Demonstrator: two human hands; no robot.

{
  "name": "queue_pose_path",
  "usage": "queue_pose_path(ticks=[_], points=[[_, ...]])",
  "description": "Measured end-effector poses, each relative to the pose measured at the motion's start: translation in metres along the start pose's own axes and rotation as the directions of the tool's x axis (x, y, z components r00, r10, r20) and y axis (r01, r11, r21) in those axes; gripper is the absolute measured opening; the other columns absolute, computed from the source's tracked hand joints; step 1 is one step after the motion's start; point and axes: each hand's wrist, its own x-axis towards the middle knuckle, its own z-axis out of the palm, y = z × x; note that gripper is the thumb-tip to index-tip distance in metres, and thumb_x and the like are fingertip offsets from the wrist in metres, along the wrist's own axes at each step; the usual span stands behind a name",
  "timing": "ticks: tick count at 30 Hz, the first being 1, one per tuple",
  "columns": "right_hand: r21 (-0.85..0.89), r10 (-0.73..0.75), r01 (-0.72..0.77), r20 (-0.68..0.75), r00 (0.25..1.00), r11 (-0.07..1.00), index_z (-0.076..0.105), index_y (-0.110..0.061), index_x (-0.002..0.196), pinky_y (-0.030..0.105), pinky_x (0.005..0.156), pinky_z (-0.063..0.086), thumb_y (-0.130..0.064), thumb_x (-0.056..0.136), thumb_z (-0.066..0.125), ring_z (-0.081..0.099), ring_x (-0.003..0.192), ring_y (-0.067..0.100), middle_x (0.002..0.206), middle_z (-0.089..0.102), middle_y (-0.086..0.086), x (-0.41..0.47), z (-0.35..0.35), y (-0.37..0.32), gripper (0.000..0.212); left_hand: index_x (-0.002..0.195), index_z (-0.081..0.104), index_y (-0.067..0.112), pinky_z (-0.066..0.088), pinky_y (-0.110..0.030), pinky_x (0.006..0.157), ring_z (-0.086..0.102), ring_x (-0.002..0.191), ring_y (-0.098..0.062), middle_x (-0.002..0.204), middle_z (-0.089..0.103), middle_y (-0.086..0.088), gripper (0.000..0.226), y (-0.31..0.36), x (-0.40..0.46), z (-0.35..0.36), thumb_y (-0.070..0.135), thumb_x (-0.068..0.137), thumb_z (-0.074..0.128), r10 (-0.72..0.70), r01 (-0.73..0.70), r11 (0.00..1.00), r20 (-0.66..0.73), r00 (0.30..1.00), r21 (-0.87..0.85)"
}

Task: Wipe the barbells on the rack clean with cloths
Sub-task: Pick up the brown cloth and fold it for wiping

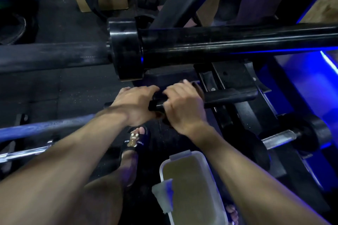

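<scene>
Both hands grip the low black bar [228, 97]: left hand [135, 104] at 9 o'clock, right hand [182, 104] beside it.

- The thick black steel barbell sleeve with its collar [219, 45] runs across, highest and farthest of the bars.
- Below and nearer lies a second black barbell sleeve [228, 97], resting on the black metal rack [236, 78].
- The left hand [135, 104] and right hand [182, 107] sit side by side on that lower sleeve, left of the rack.
- A white rectangular plastic tub [190, 184] stands on the floor beneath the right forearm, a pale folded cloth [162, 195] on its left rim.
- A black slide sandal [135, 142] is left of the tub.
</scene>
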Motion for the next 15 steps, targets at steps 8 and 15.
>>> queue_pose_path(ticks=[8, 15], points=[[-0.349, 0.222, -0.162, 0.138, 0.965, 0.923, 0.061, -0.008, 0.137, 0.048, 0.121, 0.025, -0.029, 0.09, 0.041, 0.043, 0.142, 0.03, 0.149, 0.053, 0.011, -0.016, -0.029, 0.126, 0.055, 0.141, 0.048, 0.04, 0.03, -0.035, 0.104, 0.053, 0.119, -0.014, 0.108, 0.043, 0.019, 0.073, -0.004, 0.004, 0.002, 0.066, 0.078, 0.072, 0.036, -0.035, 0.999, -0.019, 0.999, 0.038], [-0.27, 0.081, -0.038, 0.15, 0.985, 0.962, 0.054, -0.006, 0.144, 0.052, 0.123, 0.024, -0.028, 0.088, 0.027, 0.038, 0.146, 0.032, 0.156, 0.044, 0.013, -0.02, -0.017, 0.058, 0.066, 0.13, 0.051, 0.043, 0.028, -0.036, 0.11, 0.052, 0.11, -0.012, 0.11, 0.048, 0.018, 0.059, 0.003, 0.009, 0.004, 0.063, 0.079, 0.072, 0.058, -0.058, 0.997, -0.006, 0.998, 0.046]])
